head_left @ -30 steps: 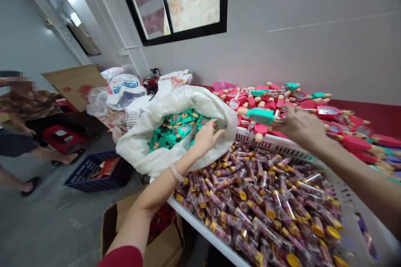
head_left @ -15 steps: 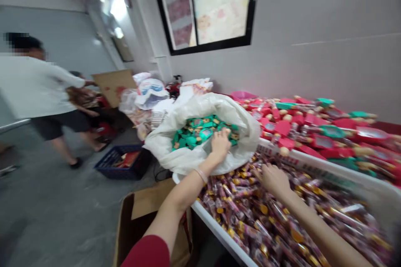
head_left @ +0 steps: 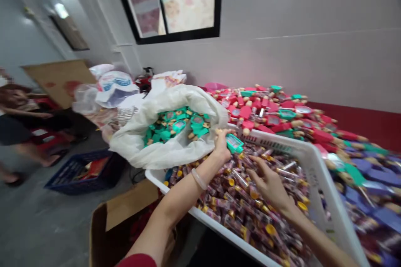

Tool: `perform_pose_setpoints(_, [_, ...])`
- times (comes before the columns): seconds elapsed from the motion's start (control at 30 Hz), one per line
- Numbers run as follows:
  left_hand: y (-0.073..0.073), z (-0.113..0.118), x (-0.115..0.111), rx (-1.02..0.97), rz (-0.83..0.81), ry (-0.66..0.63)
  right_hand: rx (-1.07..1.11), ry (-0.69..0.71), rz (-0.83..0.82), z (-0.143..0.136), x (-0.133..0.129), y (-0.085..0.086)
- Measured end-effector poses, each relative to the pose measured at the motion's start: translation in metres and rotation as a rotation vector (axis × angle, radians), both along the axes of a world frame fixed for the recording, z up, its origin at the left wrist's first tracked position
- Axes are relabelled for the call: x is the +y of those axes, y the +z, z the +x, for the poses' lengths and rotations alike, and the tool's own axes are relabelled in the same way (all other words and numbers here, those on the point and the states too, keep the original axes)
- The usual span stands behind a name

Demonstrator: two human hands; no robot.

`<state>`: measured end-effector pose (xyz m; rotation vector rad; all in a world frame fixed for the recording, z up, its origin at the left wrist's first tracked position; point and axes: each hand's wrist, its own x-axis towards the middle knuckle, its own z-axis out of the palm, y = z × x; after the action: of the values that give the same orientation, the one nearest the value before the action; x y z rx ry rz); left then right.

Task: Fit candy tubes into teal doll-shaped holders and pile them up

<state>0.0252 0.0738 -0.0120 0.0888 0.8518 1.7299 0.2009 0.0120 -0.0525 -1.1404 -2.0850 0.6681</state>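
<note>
In the head view, the left hand [head_left: 222, 147] grips a green windowed piece [head_left: 234, 144] by its beige end, holding it above the white perforated basket [head_left: 338, 204], just beside the white sack [head_left: 128, 146] of similar green pieces [head_left: 178, 127]. The right hand [head_left: 268, 181] has its fingers parted, low over the yellow-capped clear tubes [head_left: 239, 177] filling the basket; whether it touches one I cannot tell. Behind lie red pieces [head_left: 246, 112] in a heap.
</note>
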Motion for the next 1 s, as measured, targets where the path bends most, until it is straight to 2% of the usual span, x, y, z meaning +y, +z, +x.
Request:
perform_pose_setpoints(0.1, [-0.003, 0.011, 0.001, 0.039, 0.022, 0.007, -0.025, 0.013, 0.042, -0.006, 0.000, -0.001])
perform_pose_setpoints(0.27, [-0.009, 0.015, -0.004, 0.060, -0.024, -0.012, -0.078, -0.064, 0.126, -0.002, 0.009, -0.011])
perform_pose_setpoints(0.4, [-0.014, 0.017, -0.008, 0.058, -0.048, 0.028, -0.099, -0.034, 0.383, -0.001, 0.013, -0.020])
perform_pose_setpoints(0.5, [-0.012, 0.020, -0.009, 0.005, -0.065, 0.040, -0.166, -0.034, 0.580, -0.003, 0.012, -0.021])
perform_pose_setpoints(0.6, [-0.008, 0.021, -0.011, -0.045, -0.119, 0.041, -0.229, -0.037, 0.695, -0.002, 0.011, -0.018])
perform_pose_setpoints(0.73, [-0.009, 0.020, -0.014, -0.009, -0.121, 0.039, -0.292, -0.020, 0.786, -0.002, 0.008, -0.014])
perform_pose_setpoints(0.87, [-0.014, 0.022, -0.014, 0.053, -0.093, 0.060, -0.356, -0.043, 0.750, -0.005, 0.001, -0.016])
perform_pose_setpoints(0.93, [-0.015, 0.023, -0.015, 0.082, -0.082, 0.070, -0.305, -0.057, 0.629, -0.008, -0.003, -0.015])
perform_pose_setpoints(1.0, [-0.014, 0.025, -0.017, 0.115, -0.074, 0.070, -0.148, -0.052, 0.416, -0.011, -0.006, -0.011])
